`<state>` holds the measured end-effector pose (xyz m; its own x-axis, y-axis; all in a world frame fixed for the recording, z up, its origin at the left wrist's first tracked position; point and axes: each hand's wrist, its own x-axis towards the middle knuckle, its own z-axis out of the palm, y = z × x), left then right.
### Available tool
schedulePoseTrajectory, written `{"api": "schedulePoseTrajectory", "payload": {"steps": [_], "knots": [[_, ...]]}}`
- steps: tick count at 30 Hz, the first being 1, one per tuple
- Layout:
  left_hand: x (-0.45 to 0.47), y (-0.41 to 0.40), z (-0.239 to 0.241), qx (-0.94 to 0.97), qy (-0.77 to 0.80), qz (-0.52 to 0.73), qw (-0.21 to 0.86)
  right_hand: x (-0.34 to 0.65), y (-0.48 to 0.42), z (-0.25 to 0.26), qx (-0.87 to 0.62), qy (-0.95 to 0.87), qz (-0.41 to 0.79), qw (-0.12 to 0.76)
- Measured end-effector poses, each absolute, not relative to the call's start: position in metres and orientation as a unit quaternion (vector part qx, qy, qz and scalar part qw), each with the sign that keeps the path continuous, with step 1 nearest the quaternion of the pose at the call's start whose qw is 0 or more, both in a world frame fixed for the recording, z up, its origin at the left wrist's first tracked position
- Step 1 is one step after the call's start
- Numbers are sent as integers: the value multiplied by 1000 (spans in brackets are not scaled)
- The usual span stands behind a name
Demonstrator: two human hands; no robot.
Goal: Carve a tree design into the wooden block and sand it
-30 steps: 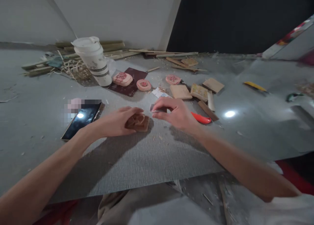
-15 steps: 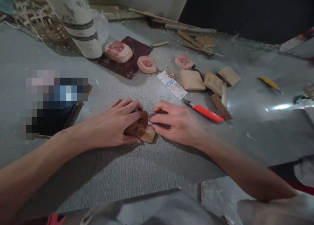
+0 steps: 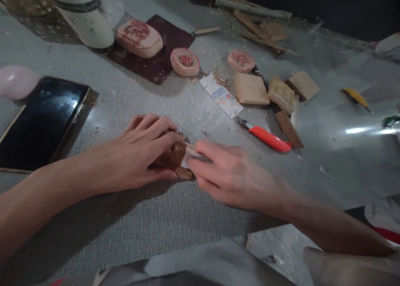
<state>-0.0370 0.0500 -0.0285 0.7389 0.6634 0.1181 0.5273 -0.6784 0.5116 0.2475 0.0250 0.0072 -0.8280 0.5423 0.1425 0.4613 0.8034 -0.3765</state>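
Observation:
My left hand (image 3: 139, 152) lies over a small brown carved wooden block (image 3: 173, 157) on the grey table (image 3: 140, 219), fingers curled round it and pressing it down. My right hand (image 3: 233, 175) is closed in a pinch on a thin flat blade (image 3: 191, 153) whose tip touches the block's right edge. Most of the block is hidden under my left fingers. The right hand is slightly smeared by motion.
A black phone (image 3: 37, 121) lies left. Behind stand a paper cup (image 3: 84, 15), carved pale stamps (image 3: 139, 38) on dark sandpaper (image 3: 168, 40), square wood blanks (image 3: 251, 88), a small white packet (image 3: 221, 95) and a red utility knife (image 3: 265, 137). Wood strips lie at the back.
The view has tilted down and closer. My right hand brought the blade in from above the table onto the block's right edge. My left hand stays on the block.

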Motion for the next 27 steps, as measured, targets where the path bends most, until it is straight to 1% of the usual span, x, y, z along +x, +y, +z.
{"api": "schedulePoseTrajectory", "payload": {"steps": [3,6,11,14,19,21,27], "knots": [[-36,50,-26,909,323,131,229,246,24,6,-252,-952,126,118],[-35,50,-24,910,326,129,220,248,26,2,-283,-944,121,120],[-35,52,-25,901,332,133,244,248,27,-1,-243,-955,121,122],[-36,54,-26,899,336,130,250,248,30,-3,-273,-949,108,118],[-37,56,-24,905,316,119,257,246,31,-5,-237,-949,152,142],[-37,56,-22,902,317,125,266,245,31,-4,-256,-940,171,147],[-37,55,-18,905,316,109,264,244,31,-3,-246,-942,178,146]]}}
